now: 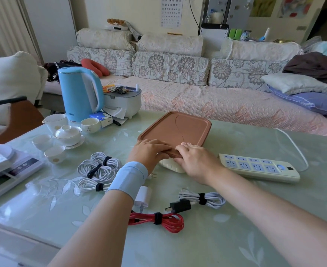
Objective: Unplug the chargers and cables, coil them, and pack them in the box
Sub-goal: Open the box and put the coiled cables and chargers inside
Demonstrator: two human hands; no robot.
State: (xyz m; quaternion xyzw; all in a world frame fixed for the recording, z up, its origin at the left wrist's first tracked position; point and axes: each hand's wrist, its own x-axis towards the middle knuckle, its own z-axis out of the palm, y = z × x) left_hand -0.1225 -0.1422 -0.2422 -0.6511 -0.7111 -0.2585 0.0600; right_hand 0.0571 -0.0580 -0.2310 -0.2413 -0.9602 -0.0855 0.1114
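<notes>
Gripping smooth brown lid [175, 128] edge — both hands, cream box [170, 165].

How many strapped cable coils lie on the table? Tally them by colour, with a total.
White strapped cable coils: 4
Red strapped cable coil: 1
Total: 5

A glass-topped table [255, 218] is carrying a lidded box [176, 128], power strip [259, 167], coiled cables [99, 168], chargers [144, 197], kettle [80, 93] and teacups [55, 154].
</notes>
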